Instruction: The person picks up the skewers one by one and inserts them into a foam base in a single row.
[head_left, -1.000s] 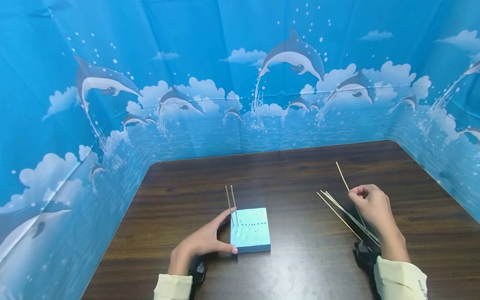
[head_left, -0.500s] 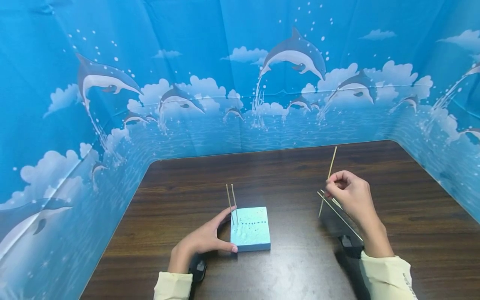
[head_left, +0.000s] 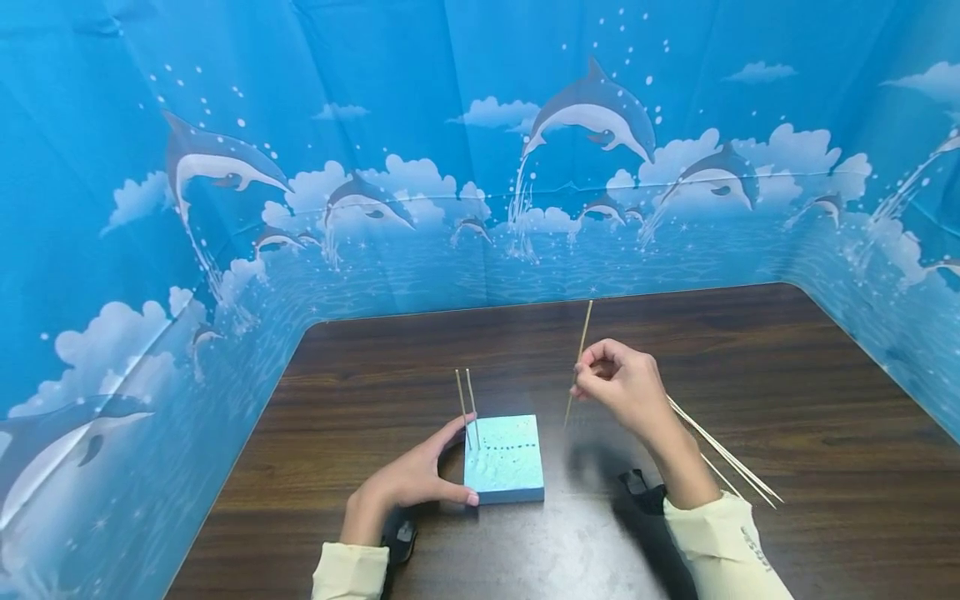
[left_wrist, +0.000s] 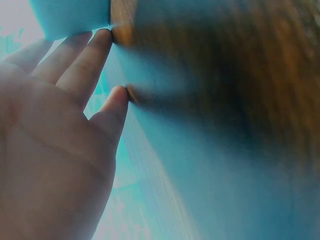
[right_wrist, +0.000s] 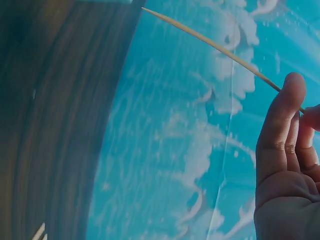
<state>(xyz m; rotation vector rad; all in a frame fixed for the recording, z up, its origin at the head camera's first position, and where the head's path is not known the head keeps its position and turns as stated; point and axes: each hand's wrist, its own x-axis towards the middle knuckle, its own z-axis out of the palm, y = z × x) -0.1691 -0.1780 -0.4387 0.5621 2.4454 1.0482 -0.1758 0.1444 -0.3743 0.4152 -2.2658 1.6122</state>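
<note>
A light-blue foam block [head_left: 502,475] lies on the table, a row of small dark holes across its top. Two thin bamboo skewers [head_left: 462,400] stand upright near its left edge. My left hand [head_left: 408,482] holds the block from the left, thumb at the front corner and index finger at the back corner. In the left wrist view, fingertips touch the block's side [left_wrist: 75,17]. Right of the block, my right hand [head_left: 626,385] pinches another bamboo skewer [head_left: 587,323] between thumb and fingers, nearly upright above the table. The right wrist view shows its pointed end [right_wrist: 200,37].
Several loose skewers [head_left: 731,457] lie on the brown wood-grain table [head_left: 360,367], to the right, partly behind the right forearm. A blue curtain [head_left: 420,275] printed with dolphins surrounds the table's back and sides. Black wrist straps sit at both cuffs.
My right hand has lifted one skewer from the loose bunch, turned it nearly upright and carried it left toward the block. My left hand and the block have stayed in place.
</note>
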